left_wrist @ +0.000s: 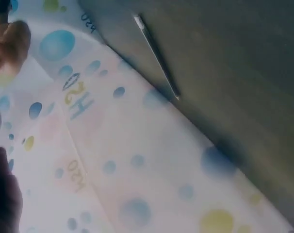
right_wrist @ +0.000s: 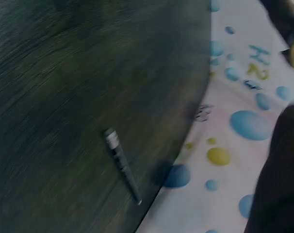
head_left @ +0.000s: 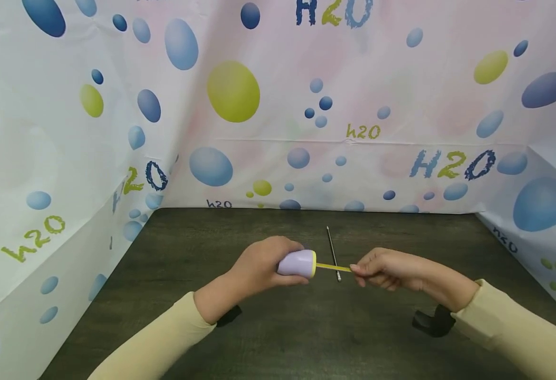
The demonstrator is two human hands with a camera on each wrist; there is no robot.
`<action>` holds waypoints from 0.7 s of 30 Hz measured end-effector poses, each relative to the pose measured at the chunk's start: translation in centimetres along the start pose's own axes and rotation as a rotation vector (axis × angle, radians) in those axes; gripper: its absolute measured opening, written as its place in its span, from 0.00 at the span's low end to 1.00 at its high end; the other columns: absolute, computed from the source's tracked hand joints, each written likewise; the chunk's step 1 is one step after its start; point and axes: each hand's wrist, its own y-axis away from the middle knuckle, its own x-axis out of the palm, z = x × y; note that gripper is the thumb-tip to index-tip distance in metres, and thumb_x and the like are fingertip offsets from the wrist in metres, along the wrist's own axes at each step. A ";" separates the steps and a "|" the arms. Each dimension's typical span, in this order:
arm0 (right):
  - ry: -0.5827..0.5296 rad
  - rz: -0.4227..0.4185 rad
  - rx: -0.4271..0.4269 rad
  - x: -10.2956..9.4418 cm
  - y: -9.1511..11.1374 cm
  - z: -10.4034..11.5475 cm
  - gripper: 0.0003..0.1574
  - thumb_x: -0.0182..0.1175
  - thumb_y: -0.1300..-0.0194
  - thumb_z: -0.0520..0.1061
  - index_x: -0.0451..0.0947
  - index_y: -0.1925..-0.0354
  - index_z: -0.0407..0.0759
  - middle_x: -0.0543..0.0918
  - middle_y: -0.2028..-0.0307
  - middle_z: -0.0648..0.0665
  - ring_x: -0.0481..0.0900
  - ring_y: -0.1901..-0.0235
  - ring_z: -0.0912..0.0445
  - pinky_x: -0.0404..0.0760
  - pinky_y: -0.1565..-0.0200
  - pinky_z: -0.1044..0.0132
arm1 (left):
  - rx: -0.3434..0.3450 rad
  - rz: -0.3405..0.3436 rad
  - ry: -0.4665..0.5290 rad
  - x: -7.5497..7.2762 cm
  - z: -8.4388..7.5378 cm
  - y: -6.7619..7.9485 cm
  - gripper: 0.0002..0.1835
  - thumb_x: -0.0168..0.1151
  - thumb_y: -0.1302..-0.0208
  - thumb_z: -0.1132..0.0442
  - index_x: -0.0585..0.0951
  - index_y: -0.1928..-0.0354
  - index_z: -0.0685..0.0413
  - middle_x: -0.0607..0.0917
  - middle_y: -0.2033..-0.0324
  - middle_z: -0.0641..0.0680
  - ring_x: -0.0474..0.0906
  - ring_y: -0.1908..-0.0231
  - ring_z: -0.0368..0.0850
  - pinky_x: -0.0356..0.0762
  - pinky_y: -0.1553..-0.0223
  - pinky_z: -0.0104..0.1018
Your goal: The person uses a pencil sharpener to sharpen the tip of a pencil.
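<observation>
The left hand (head_left: 259, 266) grips the lilac case (head_left: 295, 264), its yellow-rimmed end facing the right hand (head_left: 392, 269). The right hand pinches the outer end of a slender yellow piece (head_left: 327, 266). Controlling relation: the long axis of this piece runs nearly sideways from rim to right fingertips, roughly in line with the case. Beyond, a dark pencil (head_left: 332, 248) lies on the table (head_left: 306, 338), pointing away from the person, nearer the right hand's fingertips than the left's. A patterned backdrop (head_left: 268, 126) stands past the table's far edge.
</observation>
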 end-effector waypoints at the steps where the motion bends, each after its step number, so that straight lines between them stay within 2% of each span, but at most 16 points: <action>1: -0.045 0.037 0.048 -0.1 -0.2 0.0 0.24 0.49 0.19 0.49 0.79 0.71 0.40 0.56 0.87 0.58 0.46 0.87 0.62 0.48 0.81 0.66 | 0.042 -0.016 -0.038 0.0 0.1 0.0 0.31 0.84 0.54 0.50 0.82 0.50 0.56 0.89 0.58 0.52 0.85 0.61 0.43 0.83 0.61 0.33; 2: -0.037 0.041 0.048 -0.2 -0.3 -0.1 0.24 0.48 0.19 0.49 0.80 0.70 0.40 0.56 0.87 0.57 0.46 0.87 0.62 0.48 0.82 0.66 | 0.048 -0.015 -0.038 -0.1 0.3 0.1 0.31 0.84 0.53 0.50 0.82 0.50 0.56 0.89 0.59 0.52 0.84 0.62 0.43 0.83 0.62 0.33; 3: 0.009 0.014 0.014 -0.1 -0.4 -0.1 0.24 0.49 0.19 0.50 0.82 0.69 0.39 0.58 0.87 0.57 0.47 0.87 0.63 0.50 0.82 0.66 | 0.011 0.007 0.002 -0.2 0.4 0.0 0.30 0.83 0.52 0.50 0.82 0.50 0.56 0.89 0.59 0.52 0.84 0.63 0.43 0.82 0.63 0.32; 5: 0.229 -0.133 -0.142 0.4 -0.4 -0.1 0.26 0.51 0.20 0.54 0.85 0.64 0.38 0.64 0.85 0.58 0.52 0.86 0.65 0.55 0.82 0.68 | -0.135 0.073 0.125 -0.3 0.7 -0.1 0.28 0.81 0.48 0.52 0.82 0.49 0.57 0.89 0.59 0.55 0.83 0.65 0.44 0.81 0.66 0.31; 7: 0.580 -0.343 -0.386 1.0 -0.7 -0.2 0.29 0.49 0.20 0.60 0.87 0.60 0.41 0.72 0.82 0.57 0.59 0.84 0.67 0.60 0.81 0.71 | -0.344 0.148 0.281 -0.3 1.2 -0.2 0.25 0.77 0.42 0.53 0.82 0.47 0.58 0.88 0.59 0.57 0.81 0.68 0.42 0.79 0.68 0.30; 10: 1.118 -0.705 -0.791 1.6 -1.3 -0.5 0.28 0.47 0.20 0.60 0.86 0.58 0.43 0.78 0.77 0.55 0.66 0.82 0.65 0.66 0.80 0.72 | -0.627 0.264 0.556 -0.5 1.8 -0.6 0.24 0.68 0.33 0.52 0.81 0.43 0.61 0.86 0.63 0.59 0.79 0.72 0.41 0.79 0.70 0.32; 12: 1.354 -0.910 -1.060 1.5 -1.8 -0.6 0.24 0.47 0.18 0.53 0.85 0.59 0.42 0.77 0.78 0.51 0.68 0.82 0.61 0.65 0.81 0.71 | -0.763 0.347 0.749 -0.7 2.1 -0.8 0.24 0.63 0.29 0.50 0.80 0.43 0.63 0.84 0.67 0.56 0.77 0.76 0.38 0.79 0.72 0.32; 14: 1.465 -0.994 -1.237 1.5 -1.9 -0.5 0.19 0.48 0.18 0.44 0.85 0.59 0.41 0.74 0.79 0.49 0.65 0.83 0.59 0.62 0.83 0.70 | -0.837 0.429 0.905 -0.9 2.2 -0.9 0.24 0.57 0.25 0.48 0.81 0.46 0.64 0.83 0.71 0.53 0.75 0.79 0.37 0.78 0.74 0.31; 16: 1.507 -1.042 -1.351 1.6 -1.9 -0.2 0.18 0.49 0.20 0.39 0.85 0.62 0.40 0.73 0.80 0.49 0.63 0.83 0.58 0.59 0.84 0.70 | -0.875 0.489 1.009 -1.0 2.0 -0.9 0.24 0.55 0.24 0.47 0.81 0.50 0.65 0.82 0.75 0.50 0.73 0.81 0.36 0.75 0.75 0.30; 17: 1.507 -1.056 -1.385 1.7 -1.9 0.0 0.19 0.49 0.20 0.38 0.85 0.63 0.40 0.73 0.81 0.48 0.62 0.84 0.58 0.58 0.84 0.70 | -0.877 0.505 1.027 -1.0 1.9 -0.9 0.24 0.54 0.24 0.47 0.81 0.52 0.65 0.83 0.75 0.49 0.73 0.82 0.35 0.75 0.76 0.28; 19: 1.484 -1.067 -1.388 1.9 -2.0 0.1 0.20 0.49 0.19 0.40 0.84 0.66 0.40 0.71 0.82 0.49 0.60 0.85 0.59 0.56 0.85 0.71 | -0.866 0.502 1.008 -1.0 1.6 -0.8 0.23 0.56 0.24 0.48 0.82 0.52 0.65 0.83 0.76 0.50 0.73 0.82 0.35 0.74 0.76 0.28; 21: 1.412 -1.057 -1.318 2.2 -2.0 -0.1 0.24 0.48 0.18 0.44 0.84 0.69 0.41 0.71 0.84 0.50 0.62 0.87 0.59 0.57 0.86 0.71 | -0.834 0.455 0.928 -0.9 1.2 -0.8 0.21 0.60 0.27 0.50 0.82 0.51 0.66 0.84 0.74 0.53 0.74 0.81 0.36 0.75 0.76 0.29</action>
